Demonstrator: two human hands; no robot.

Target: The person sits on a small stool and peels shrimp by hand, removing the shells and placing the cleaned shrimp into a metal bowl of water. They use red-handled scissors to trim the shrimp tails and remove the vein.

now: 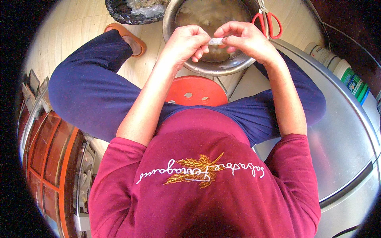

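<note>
A small, whitish, tube-like piece (215, 41) is stretched between my two hands, above a metal basin (218, 70) of cloudy water. My left hand (189, 41) pinches its left end between thumb and fingers. At the other end, the thumb and fingertips of my right hand (246, 41) grip it, with some fingers spread behind. What exactly the piece is, I cannot tell. Scissors with red handles (270, 26) rest at the basin's right rim, close beyond my right hand; their blades point away from me.
A red stool (196, 89) with holes stands between my legs. Beyond my left foot lies a black plastic bag (119, 13) holding clear plastic and scraps. A silver appliance panel (330, 119) and several containers (346, 70) line the right; an orange-framed cabinet (44, 166) stands left.
</note>
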